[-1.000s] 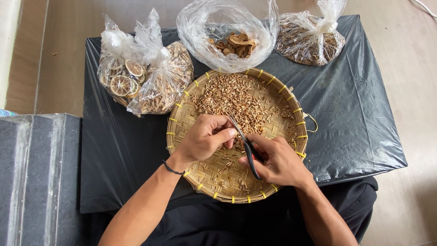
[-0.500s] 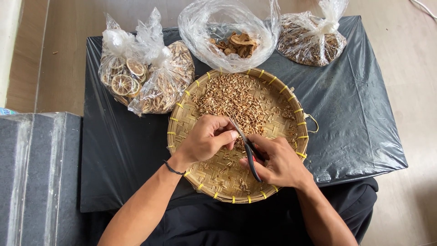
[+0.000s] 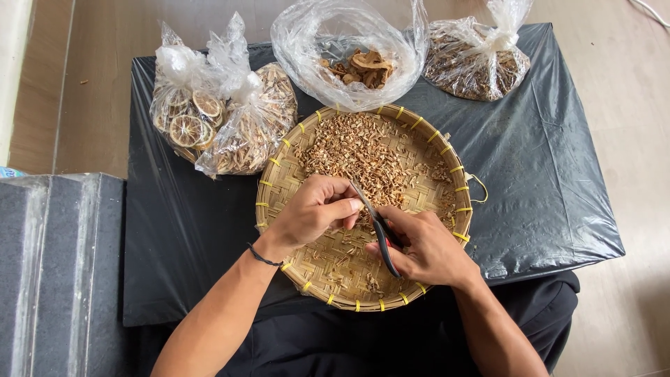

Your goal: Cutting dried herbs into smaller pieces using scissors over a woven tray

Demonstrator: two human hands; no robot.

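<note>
Snipping dried pieces over the round woven bamboo tray point(image 3: 447, 164) with yellow rim ties.

Your right hand point(image 3: 426, 248) is closed around dark-handled scissors point(image 3: 377, 227); your left hand point(image 3: 314, 213) pinches something small at the blades, too hidden to identify. A broad heap of tan cut bits point(image 3: 356, 150) already fills the tray's far half, while the open clear plastic bag of brown dried chunks point(image 3: 356, 66) still holds a handful. Everything sits on black plastic sheeting point(image 3: 544, 174) over a pale tiled floor point(image 3: 628, 91).
</note>
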